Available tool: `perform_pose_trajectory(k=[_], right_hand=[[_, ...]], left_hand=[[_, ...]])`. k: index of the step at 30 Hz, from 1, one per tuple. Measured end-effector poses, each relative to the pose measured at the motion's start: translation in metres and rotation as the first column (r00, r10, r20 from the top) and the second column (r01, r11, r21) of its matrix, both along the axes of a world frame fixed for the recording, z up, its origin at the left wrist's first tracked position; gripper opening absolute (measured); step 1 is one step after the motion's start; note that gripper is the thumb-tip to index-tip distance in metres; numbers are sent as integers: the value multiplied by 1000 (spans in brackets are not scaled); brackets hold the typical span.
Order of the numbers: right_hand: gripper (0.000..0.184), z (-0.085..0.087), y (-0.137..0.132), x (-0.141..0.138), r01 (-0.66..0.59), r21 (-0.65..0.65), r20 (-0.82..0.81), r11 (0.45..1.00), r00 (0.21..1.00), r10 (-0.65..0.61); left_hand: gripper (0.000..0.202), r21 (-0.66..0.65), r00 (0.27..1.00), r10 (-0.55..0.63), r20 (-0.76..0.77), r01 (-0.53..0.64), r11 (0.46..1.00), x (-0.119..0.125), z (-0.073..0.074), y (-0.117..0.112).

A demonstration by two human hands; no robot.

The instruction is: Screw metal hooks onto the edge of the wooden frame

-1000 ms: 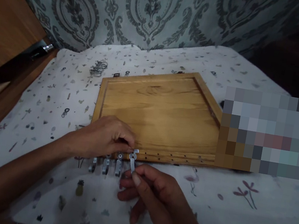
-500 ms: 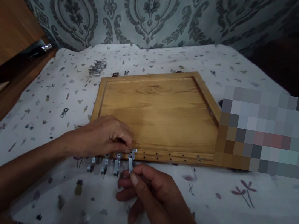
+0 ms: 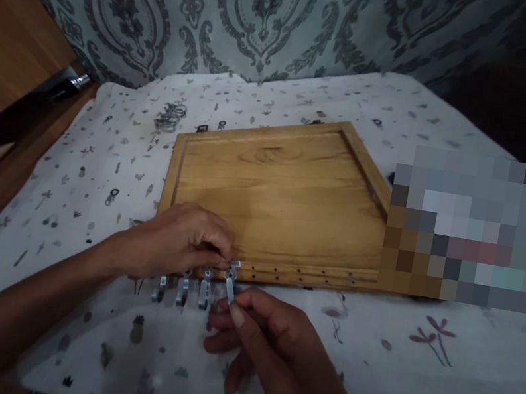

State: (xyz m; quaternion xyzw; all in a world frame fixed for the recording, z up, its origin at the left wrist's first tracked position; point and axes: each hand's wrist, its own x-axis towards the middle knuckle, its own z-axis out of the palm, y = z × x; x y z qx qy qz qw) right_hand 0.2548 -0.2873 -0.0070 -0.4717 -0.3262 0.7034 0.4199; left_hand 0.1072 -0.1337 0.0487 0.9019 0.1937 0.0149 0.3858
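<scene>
A wooden board (image 3: 274,192) with a framed border lies flat, a row of small dark holes along its near edge. Several metal hooks hang over that edge at the left, one of them a silver hook (image 3: 204,293) with a screw head showing. My right hand (image 3: 269,339) pinches the lower end of another metal hook (image 3: 230,286) between thumb and index finger, its top plate against the board's edge. At that plate, my left hand (image 3: 190,238) has thumb and index finger pressed together. Whatever they hold there is too small to make out.
A pile of loose metal hooks (image 3: 170,115) lies beyond the board's left corner on the white patterned cloth (image 3: 65,204). A patterned curtain (image 3: 267,16) hangs behind. Brown wooden furniture (image 3: 16,14) stands at the left. A pixelated patch covers the right side.
</scene>
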Motion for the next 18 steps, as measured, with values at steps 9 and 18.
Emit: perform_pose_trajectory(k=[9, 18], right_hand=[[38, 0, -1, -1, 22, -33, 13, 999, 1000, -22], [30, 13, -2, 7, 72, -115, 40, 991, 997, -67]], left_hand=[[18, -6, 1000, 7, -18, -7, 1000, -1, 1, -1], [21, 7, 1000, 11, -18, -11, 1000, 1, 3, -3]])
